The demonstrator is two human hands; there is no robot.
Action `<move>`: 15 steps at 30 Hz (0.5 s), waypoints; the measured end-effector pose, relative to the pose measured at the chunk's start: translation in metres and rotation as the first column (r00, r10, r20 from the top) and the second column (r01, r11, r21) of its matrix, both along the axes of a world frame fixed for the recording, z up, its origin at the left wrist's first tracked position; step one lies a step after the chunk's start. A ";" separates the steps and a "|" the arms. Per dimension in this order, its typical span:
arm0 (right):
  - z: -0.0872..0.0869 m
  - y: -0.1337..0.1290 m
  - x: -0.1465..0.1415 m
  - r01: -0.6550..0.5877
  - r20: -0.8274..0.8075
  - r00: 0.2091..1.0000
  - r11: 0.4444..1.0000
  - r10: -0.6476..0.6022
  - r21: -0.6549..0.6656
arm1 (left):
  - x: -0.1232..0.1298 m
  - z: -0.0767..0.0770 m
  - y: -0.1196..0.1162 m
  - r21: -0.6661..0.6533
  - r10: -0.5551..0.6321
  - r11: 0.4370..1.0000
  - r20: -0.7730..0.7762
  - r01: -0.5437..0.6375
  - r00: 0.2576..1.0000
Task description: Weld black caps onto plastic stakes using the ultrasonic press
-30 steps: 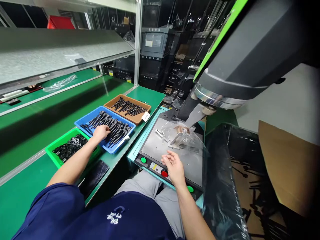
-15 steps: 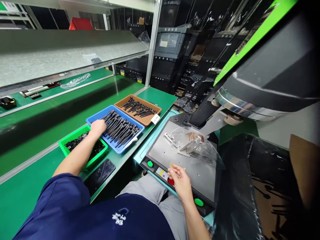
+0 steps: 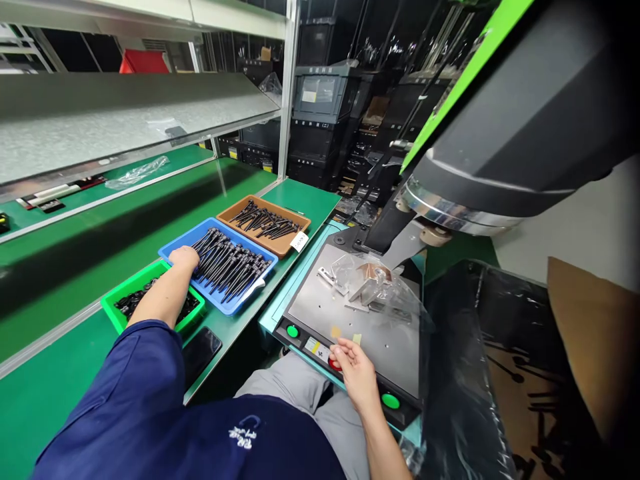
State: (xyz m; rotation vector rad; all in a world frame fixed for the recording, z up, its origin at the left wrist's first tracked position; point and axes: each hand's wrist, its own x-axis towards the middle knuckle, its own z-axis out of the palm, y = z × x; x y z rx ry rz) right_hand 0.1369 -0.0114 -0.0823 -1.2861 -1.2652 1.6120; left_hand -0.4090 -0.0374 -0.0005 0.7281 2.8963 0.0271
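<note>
At left, a green tray (image 3: 114,316) holds small black parts (image 3: 125,305). Just right of it, the left hand (image 3: 183,259) is at the left end of a blue tray (image 3: 214,299), fingers hidden, so I cannot tell whether they grip anything. Black rods (image 3: 227,260) lie in that tray, right of the hand. Beyond, a brown tray (image 3: 284,245) holds thin black pieces (image 3: 265,220). Farther right, the right hand (image 3: 357,373) is curled over a red button (image 3: 334,364), thumb near forefinger; I cannot tell whether anything is pinched
</note>
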 end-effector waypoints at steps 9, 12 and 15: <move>0.004 -0.004 -0.001 -0.024 -0.012 1.000 1.000 0.024 0.005 | -0.009 0.031 -0.007 -0.088 0.073 0.993 -0.002 -0.073 0.997; 0.000 -0.006 0.000 -0.043 0.011 0.999 0.999 0.043 0.027 | -0.012 0.041 -0.013 -0.093 0.075 0.993 -0.027 -0.077 0.997; -0.004 -0.007 0.002 -0.062 0.021 0.998 0.997 0.061 0.043 | -0.010 0.046 -0.020 0.031 0.001 1.000 0.000 -0.001 1.000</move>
